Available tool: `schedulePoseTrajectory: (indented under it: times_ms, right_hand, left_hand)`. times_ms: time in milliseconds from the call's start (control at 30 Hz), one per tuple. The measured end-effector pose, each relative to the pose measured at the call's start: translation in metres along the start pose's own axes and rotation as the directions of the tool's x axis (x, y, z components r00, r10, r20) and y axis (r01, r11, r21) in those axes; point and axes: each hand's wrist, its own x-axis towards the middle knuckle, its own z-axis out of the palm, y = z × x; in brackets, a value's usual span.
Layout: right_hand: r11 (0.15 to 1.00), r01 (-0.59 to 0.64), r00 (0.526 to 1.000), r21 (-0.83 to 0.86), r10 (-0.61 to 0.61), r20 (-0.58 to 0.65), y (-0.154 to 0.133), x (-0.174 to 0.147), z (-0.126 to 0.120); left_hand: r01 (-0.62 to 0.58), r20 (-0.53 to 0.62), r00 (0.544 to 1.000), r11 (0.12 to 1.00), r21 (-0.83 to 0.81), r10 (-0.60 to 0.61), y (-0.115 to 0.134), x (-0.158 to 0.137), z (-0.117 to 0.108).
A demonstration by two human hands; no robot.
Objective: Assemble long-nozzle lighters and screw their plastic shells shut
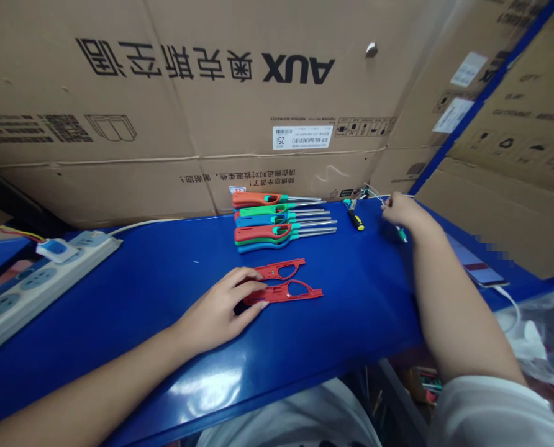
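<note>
Two red plastic halves of a lighter casing, an upper half [279, 270] and a lower half [289, 290], lie side by side on the blue tabletop. My left hand [221, 307] rests at their left ends, thumb and fingers around the near half and fingertips on the far one. At the back right, my right hand [402, 211] is closed in a pinch on thin whitish wire [374, 194]. Below that hand hangs or lies a small teal-tipped part [402, 234]; I cannot tell if it is joined to the wire. A black-and-yellow screwdriver [355, 218] lies to its left.
Several stick lighters [263, 233] in red, green, blue and orange are stacked near the back. A power strip [39, 279] stands at left, and a phone [479, 264] with a white cable lies at right. Cardboard walls [240, 124] close off the rear.
</note>
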Motion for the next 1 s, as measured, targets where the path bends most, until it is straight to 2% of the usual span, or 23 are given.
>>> schedulePoseTrajectory:
  times_ms: [100,133,267,367,467,600,633,733,800,867,933,1000]
  right_hand:
    - [0.99,-0.144,0.989,0.01,0.144,-0.032,-0.019,-0.009,-0.008]
    - [0.988,-0.15,0.988,0.032,0.151,-0.043,-0.027,-0.013,-0.012]
    - [0.984,-0.072,0.995,0.166,0.083,-0.062,-0.066,-0.029,-0.025]
    - [0.955,0.031,0.999,0.296,-0.016,-0.052,-0.096,-0.042,-0.028]
    - [0.809,0.179,0.98,0.559,-0.198,-0.027,-0.125,-0.06,-0.021]
    - [0.624,0.298,0.917,0.722,-0.398,-0.034,-0.157,-0.091,-0.004]
    - [0.557,0.299,0.893,0.775,-0.45,-0.021,-0.162,-0.098,0.0]
    - [0.363,0.172,0.792,0.916,-0.604,0.09,-0.174,-0.117,0.006]
    - [0.309,0.114,0.747,0.944,-0.654,0.124,-0.178,-0.126,0.006]
    - [0.292,0.103,0.73,0.951,-0.672,0.127,-0.181,-0.132,0.006]
    - [0.286,0.115,0.72,0.951,-0.683,0.118,-0.184,-0.137,0.007]
    - [0.291,0.141,0.719,0.946,-0.687,0.104,-0.186,-0.141,0.01]
  left_hand:
    - [0.011,0.025,1.0,1.0,0.009,-0.011,0.001,0.0,-0.003]
    - [0.014,0.043,0.999,1.0,0.015,-0.015,0.002,0.001,-0.005]
    - [0.039,0.121,0.992,0.997,0.067,-0.047,0.003,0.0,-0.017]
    - [0.076,0.149,0.985,0.992,0.105,-0.091,0.004,-0.002,-0.029]
    - [0.117,0.177,0.975,0.986,0.12,-0.137,0.005,-0.005,-0.038]
    - [0.133,0.19,0.969,0.98,0.15,-0.16,0.007,-0.009,-0.043]
    - [0.136,0.189,0.968,0.979,0.152,-0.164,0.007,-0.01,-0.043]
    - [0.165,0.149,0.971,0.976,0.139,-0.186,0.009,-0.01,-0.045]
    - [0.208,0.068,0.974,0.972,0.11,-0.216,0.01,-0.009,-0.046]
    - [0.271,-0.056,0.961,0.962,0.024,-0.27,0.012,-0.007,-0.045]
    - [0.314,-0.141,0.933,0.939,-0.141,-0.333,0.013,-0.005,-0.041]
    - [0.309,-0.15,0.913,0.884,-0.351,-0.379,0.015,-0.005,-0.035]
